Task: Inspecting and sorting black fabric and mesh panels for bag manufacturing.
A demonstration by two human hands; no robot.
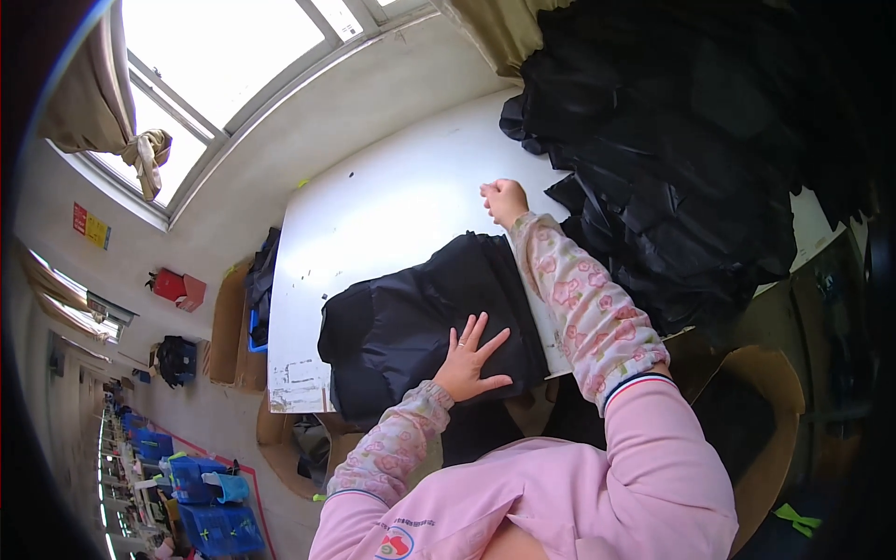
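A stack of folded black garments (pixel 411 308) lies at the front of the white table (pixel 373 215). My left hand (pixel 473 362) rests flat on the stack's right part, fingers spread, with a ring on one finger. Beyond the stack's far right corner, my right hand (pixel 505 202) is over the white tabletop with its fingers curled in. Whatever those fingers may hold is hidden. Flowered sleeve covers are on both my forearms.
A large heap of black cloth (pixel 672 168) covers the table's right side. Cardboard boxes (pixel 770 392) stand below its front edge. A window (pixel 224 56) with tied curtains is at the far left. Blue crates (pixel 219 527) stand on the floor at left.
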